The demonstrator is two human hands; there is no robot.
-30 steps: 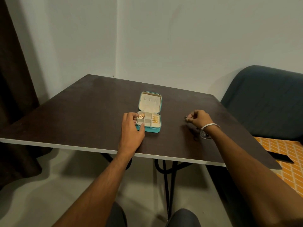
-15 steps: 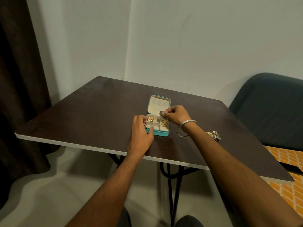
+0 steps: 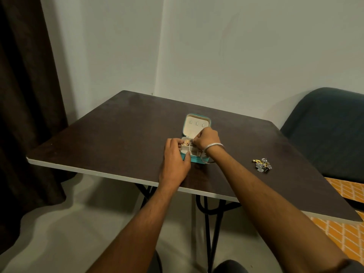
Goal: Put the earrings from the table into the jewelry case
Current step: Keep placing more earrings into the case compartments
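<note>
Several earrings [image 3: 263, 164] lie apart; left hand [image 3: 174, 160] grips jewelry case [image 3: 197, 124], right hand [image 3: 207, 139] pinches an earring [image 3: 190, 143].

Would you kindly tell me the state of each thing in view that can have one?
jewelry case, open, lid tilted back, on the table.
gold earrings, lying in a rear compartment of the case.
loose earrings, heaped on the table right of the case, untouched.
left hand, grips the case's left front corner.
right hand, pinches a small earring over the case.

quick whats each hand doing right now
left hand: grips the jewelry case at its front left corner
right hand: pinches an earring over the case
</note>
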